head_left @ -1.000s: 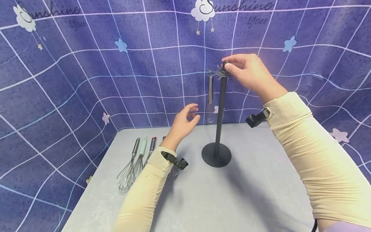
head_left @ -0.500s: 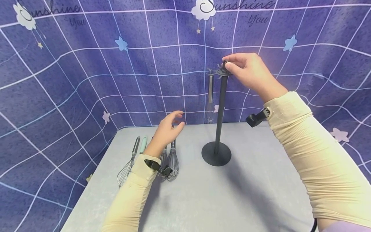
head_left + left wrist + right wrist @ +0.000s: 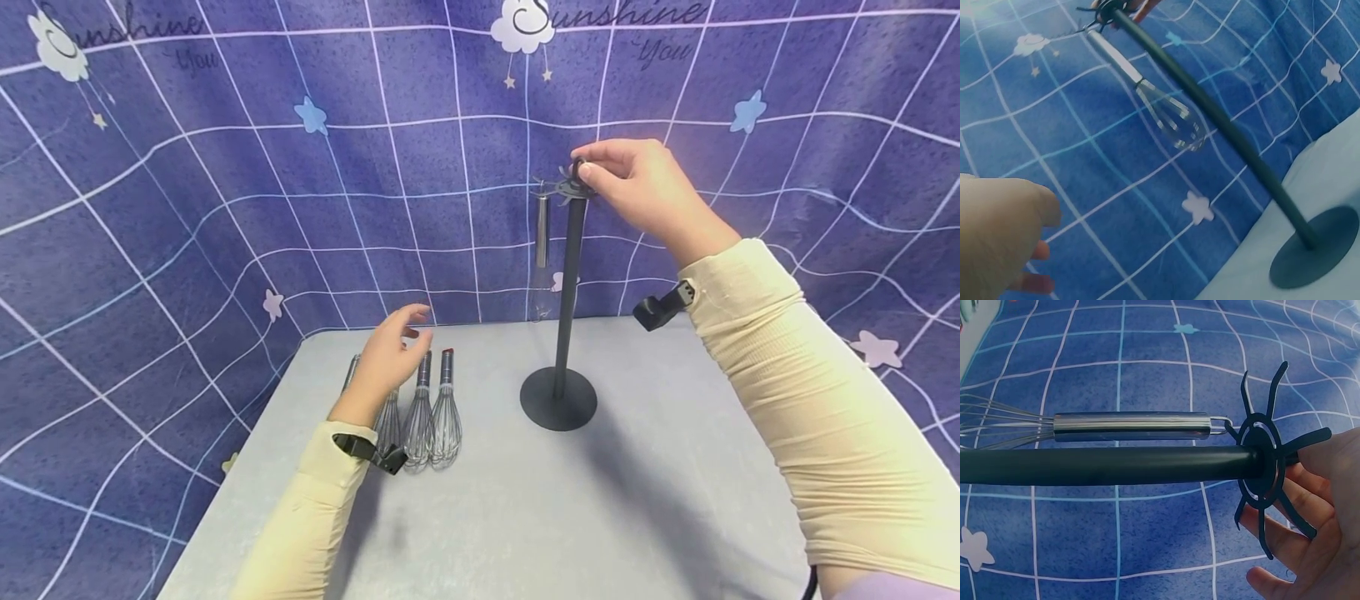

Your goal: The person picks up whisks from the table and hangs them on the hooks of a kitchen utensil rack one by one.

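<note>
A black stand (image 3: 569, 292) with a round base and a ring of hooks (image 3: 1261, 461) stands upright on the table. My right hand (image 3: 651, 190) pinches the small loop at its top between thumb and fingers. From one hook hangs a steel-handled whisk (image 3: 542, 232), wires downward; its whole shape shows in the left wrist view. My left hand (image 3: 386, 357) holds nothing, fingers loosely bent, above the row of whisks (image 3: 446, 417) lying at the left. Hand and sleeve hide part of that row. In the left wrist view, my left hand (image 3: 1004, 231) is apart from the stand.
The grey table (image 3: 510, 508) meets a purple grid-patterned cloth (image 3: 360, 200) at its back and left. The stand's round base (image 3: 558, 400) lies right of the whisks. A black band with a camera (image 3: 663, 305) sits on each wrist.
My left hand has moved left and down, away from the stand to over the whisks, uncovering those at the row's right end. The right hand keeps its hold on the loop.
</note>
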The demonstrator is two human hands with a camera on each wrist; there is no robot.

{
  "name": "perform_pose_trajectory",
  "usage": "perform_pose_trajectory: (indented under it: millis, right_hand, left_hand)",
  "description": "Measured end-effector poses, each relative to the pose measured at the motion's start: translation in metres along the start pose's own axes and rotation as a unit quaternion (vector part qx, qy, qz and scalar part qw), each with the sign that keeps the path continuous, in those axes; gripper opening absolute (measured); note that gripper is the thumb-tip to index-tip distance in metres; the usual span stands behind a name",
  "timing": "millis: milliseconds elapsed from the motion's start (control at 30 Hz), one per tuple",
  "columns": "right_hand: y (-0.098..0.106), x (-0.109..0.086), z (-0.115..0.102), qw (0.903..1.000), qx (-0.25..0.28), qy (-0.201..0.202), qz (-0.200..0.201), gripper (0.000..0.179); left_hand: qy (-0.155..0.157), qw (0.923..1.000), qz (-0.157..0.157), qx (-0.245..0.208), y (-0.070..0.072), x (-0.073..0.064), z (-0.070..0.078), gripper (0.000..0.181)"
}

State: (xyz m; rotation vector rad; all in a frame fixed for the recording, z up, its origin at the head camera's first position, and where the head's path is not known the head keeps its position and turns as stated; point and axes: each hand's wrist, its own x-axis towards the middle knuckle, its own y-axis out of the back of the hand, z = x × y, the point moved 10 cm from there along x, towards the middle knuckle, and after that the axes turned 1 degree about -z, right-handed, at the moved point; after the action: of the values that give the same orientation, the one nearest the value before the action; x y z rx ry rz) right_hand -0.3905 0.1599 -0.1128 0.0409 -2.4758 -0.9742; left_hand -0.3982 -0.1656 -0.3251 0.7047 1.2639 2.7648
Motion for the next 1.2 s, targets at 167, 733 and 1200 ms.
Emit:
perform_pose_trajectory:
  millis: [167, 733, 1200]
  right_hand:
    - [-0.001, 0.0, -0.002, 1.0, 0.004, 0.007, 0.003, 0.04]
    - [-0.001, 0.002, 0.0, 0.9999, 0.009, 0.013, 0.006, 0.038]
    - [0.001, 0.002, 0.002, 0.9998, 0.01, 0.015, 0.009, 0.038]
  left_hand:
    - [0.023, 0.9993, 0.008, 0.028, 0.013, -0.009, -0.025, 0.047]
    - [0.093, 0.9909, 0.011, 0.097, 0.039, -0.036, -0.092, 0.054]
    - [0.145, 0.9765, -0.007, 0.159, 0.041, -0.05, -0.143, 0.062]
